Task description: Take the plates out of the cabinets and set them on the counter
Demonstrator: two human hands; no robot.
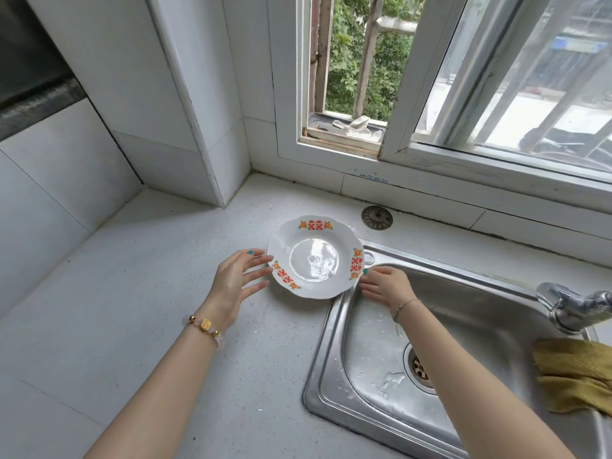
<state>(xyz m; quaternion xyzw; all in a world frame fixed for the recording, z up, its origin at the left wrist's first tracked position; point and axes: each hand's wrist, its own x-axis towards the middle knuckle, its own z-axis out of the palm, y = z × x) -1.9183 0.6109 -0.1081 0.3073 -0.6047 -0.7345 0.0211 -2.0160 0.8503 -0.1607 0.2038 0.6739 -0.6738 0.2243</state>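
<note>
A white plate (314, 258) with a scalloped rim and red and orange marks sits on the pale speckled counter (149, 309), its right edge over the corner of the sink. My left hand (236, 281) is beside the plate's left rim, fingers straight and spread, the fingertips at or just touching the rim. My right hand (384, 286) is at the plate's right rim, fingers loosely extended, a fingertip touching the edge. Neither hand grips the plate. No cabinet is in view.
A steel sink (364, 376) with a drain lies to the right, a chrome tap (569, 306) over it and a yellow cloth (576, 372) on its far side. A round metal strainer (377, 217) rests behind the plate. A tiled wall corner and an open window stand behind.
</note>
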